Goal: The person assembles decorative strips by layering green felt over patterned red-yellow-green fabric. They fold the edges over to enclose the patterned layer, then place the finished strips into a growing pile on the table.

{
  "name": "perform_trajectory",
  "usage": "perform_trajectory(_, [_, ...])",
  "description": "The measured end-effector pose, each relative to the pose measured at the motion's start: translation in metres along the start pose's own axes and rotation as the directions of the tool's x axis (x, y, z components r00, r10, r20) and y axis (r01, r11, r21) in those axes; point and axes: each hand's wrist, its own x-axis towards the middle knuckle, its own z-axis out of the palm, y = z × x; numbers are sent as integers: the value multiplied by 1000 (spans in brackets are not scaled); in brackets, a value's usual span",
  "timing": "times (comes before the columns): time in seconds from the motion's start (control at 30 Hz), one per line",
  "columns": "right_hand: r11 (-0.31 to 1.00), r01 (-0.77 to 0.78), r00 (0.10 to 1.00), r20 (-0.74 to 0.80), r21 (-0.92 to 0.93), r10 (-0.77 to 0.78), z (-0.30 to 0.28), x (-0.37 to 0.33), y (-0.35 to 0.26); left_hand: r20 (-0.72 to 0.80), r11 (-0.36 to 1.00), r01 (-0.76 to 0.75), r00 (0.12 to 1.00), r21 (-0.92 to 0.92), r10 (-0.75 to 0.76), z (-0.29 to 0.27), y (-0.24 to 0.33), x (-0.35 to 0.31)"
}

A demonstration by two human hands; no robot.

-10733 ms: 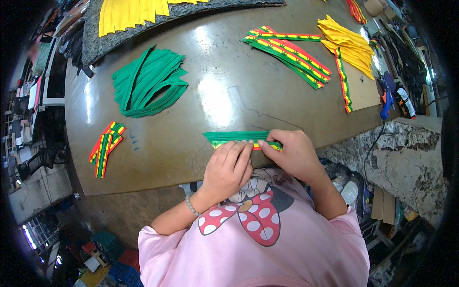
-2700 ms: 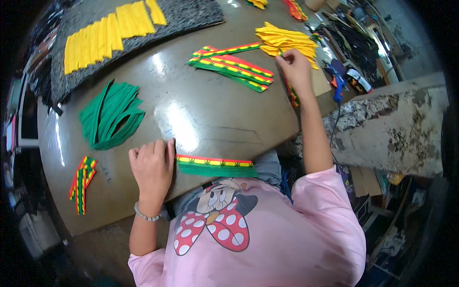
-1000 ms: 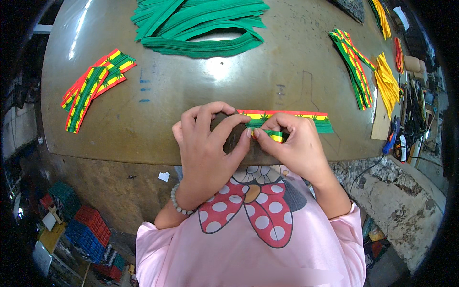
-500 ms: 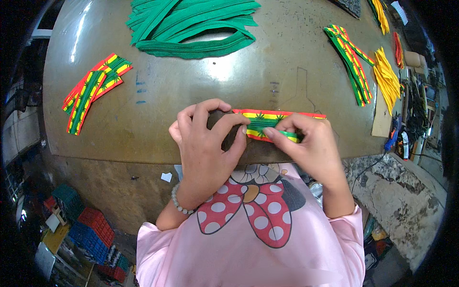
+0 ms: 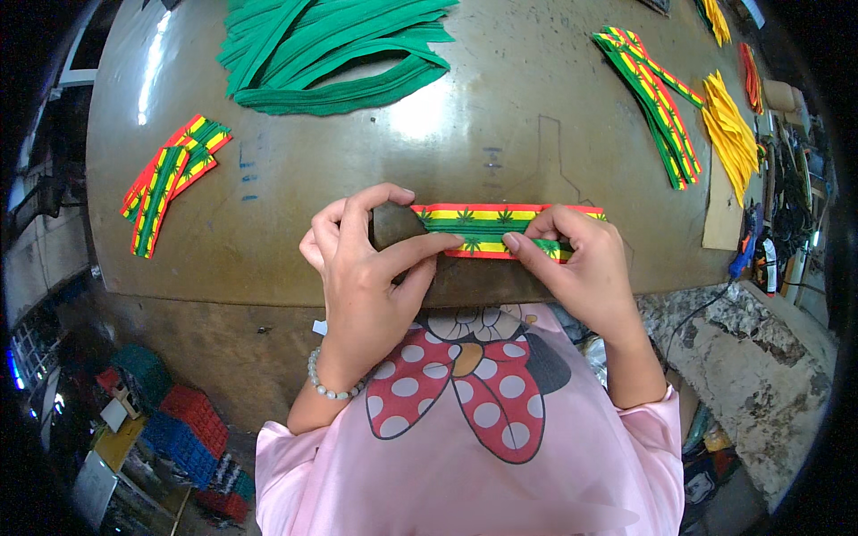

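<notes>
On the table in front of me lies a striped zipper strip [image 5: 483, 227], its green middle bordered by red and yellow bands printed with green leaves. My left hand [image 5: 365, 268] rests at the strip's left end, its fingers spread, with the index fingertip touching the lower band. At the other end, the thumb and index finger of my right hand [image 5: 585, 263] pinch the strip; part of that end is hidden under the fingers. Farther off to the left, several similar striped strips [image 5: 163, 192] lie overlapped.
A large pile of green zipper tapes [image 5: 340, 94] lies at the far side of the brown table [image 5: 295, 241]. To the right are more striped strips [image 5: 657, 116], a yellow bundle [image 5: 728, 134] and a flat piece of cardboard [image 5: 720, 219]. Stacked plastic crates [image 5: 192, 420] stand lower left.
My left hand has shifted slightly left and its thumb has come off the strip, so more of the strip's middle shows. My right hand still pinches the right end.
</notes>
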Motion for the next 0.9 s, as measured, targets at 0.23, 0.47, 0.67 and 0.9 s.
perform_trajectory(0.23, [1000,6,1000,-7,-15,-6,2,2,1,-32,983,-74,996,168,80,0,4,-4])
perform_trajectory(0.47, [1000,11,1000,11,-23,-11,1,4,-1,3,854,-422,897,305,442,13,6,-16])
perform_trajectory(0.67, [1000,28,1000,1,5,-28,-2,0,-1,42,849,-525,851,69,523,28,2,-14])
perform_trajectory(0.9, [995,44,997,-56,-84,-48,-11,-5,10,33,852,-500,864,157,502,29,4,-14])
